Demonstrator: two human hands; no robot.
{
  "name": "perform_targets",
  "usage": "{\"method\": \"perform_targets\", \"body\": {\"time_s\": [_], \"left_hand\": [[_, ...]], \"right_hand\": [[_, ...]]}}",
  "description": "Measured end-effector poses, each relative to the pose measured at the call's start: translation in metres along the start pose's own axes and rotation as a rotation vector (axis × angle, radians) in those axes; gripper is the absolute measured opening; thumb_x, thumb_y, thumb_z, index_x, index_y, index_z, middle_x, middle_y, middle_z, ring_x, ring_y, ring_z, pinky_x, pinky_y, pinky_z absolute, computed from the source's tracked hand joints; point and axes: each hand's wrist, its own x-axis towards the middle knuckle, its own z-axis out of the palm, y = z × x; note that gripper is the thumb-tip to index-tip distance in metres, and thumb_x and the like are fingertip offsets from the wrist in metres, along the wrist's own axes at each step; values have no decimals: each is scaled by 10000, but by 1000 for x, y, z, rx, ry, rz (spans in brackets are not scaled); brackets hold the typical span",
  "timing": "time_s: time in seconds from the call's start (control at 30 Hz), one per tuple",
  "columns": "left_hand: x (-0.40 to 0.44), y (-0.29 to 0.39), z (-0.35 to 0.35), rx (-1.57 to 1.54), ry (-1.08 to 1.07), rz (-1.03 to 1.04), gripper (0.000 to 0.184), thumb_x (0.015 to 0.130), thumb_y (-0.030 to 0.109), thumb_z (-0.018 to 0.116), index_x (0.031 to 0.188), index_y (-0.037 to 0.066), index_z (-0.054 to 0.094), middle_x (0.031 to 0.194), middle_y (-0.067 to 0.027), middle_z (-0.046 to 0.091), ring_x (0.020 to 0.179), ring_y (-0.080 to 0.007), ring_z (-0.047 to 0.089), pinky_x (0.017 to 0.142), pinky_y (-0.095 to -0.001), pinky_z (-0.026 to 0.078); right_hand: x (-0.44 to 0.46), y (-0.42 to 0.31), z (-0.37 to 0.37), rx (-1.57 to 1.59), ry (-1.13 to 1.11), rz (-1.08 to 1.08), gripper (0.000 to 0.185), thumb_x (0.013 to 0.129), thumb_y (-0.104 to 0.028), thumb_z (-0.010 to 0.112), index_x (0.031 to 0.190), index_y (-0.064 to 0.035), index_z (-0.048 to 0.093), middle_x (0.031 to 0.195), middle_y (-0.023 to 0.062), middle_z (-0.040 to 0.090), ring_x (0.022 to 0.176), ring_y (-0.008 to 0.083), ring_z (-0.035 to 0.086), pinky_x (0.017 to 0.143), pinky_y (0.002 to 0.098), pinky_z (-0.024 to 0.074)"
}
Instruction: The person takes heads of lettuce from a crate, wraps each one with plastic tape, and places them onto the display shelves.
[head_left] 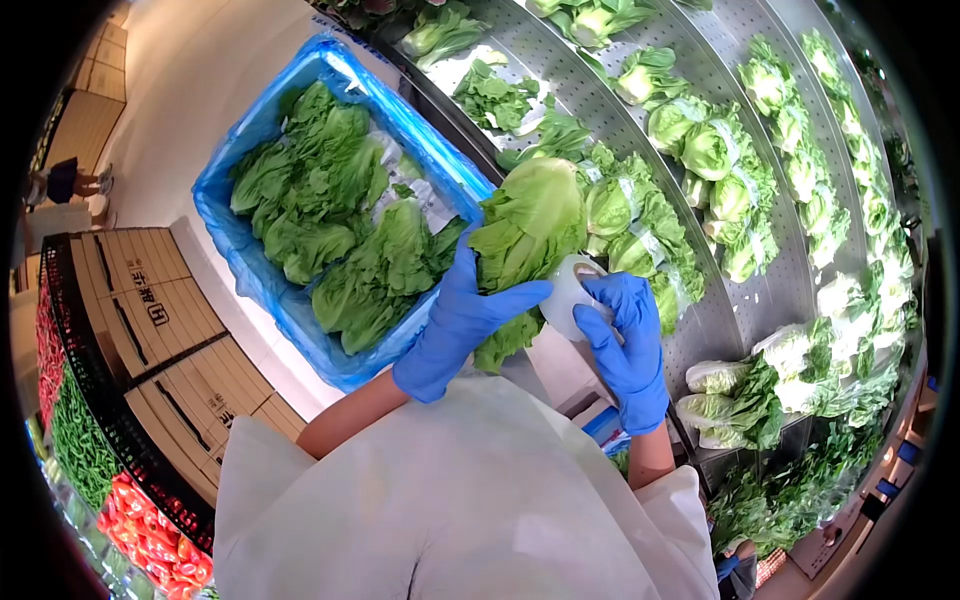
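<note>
My left hand (458, 325), in a blue glove, is closed around a head of green lettuce (532, 215), its pale base end pointing up and away from me. In my gloved right hand (628, 350) is a roll of clear tape (562, 303), gripped by its rim between thumb and fingers. The roll is right beside the lettuce; whether tape touches the leaves I cannot tell. Beyond my left hand stands a crate lined with blue plastic (222, 225), holding several loose lettuce heads (325, 165) and some crumpled printed paper (425, 195).
Stepped metal shelves (690, 330) on the right carry rows of lettuce (712, 150), some wrapped with clear bands. Napa cabbages (715, 410) lie lower right. At left are cardboard cartons (160, 300), red peppers (150, 530) and green chillies (80, 440). A person (65, 180) stands far left.
</note>
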Motion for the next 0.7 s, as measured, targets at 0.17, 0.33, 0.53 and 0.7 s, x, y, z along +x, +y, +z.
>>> {"method": "perform_targets", "body": {"time_s": [0.17,0.33,0.53,0.7], "left_hand": [[4,-6,-7,315,31,204,783,676,93,744,1305,17,286,1138,-131,541,990,-190,570,839,-302,466],[8,-3,3,424,130,267,744,678,86,736,1292,17,322,1121,-144,556,978,-206,583,828,-305,469],[10,-14,8,370,212,302,725,685,50,713,1293,12,320,1106,-137,559,964,-196,582,821,-303,472],[7,-16,2,282,207,227,677,700,26,694,1272,16,334,1113,-122,541,972,-180,566,838,-300,463]], "right_hand": [[9,-12,4,-230,-10,-184,322,701,-197,692,965,-61,569,851,73,546,751,264,486,689,356,377],[13,-17,10,-341,13,-218,321,691,-223,701,934,-71,557,866,64,550,755,253,492,659,356,368],[13,-20,9,-422,-19,-149,353,672,-305,721,881,-78,549,837,47,557,743,236,496,648,343,367],[9,-20,11,-435,107,-156,351,673,-314,719,865,-78,544,825,47,558,733,231,502,653,344,365]]}}
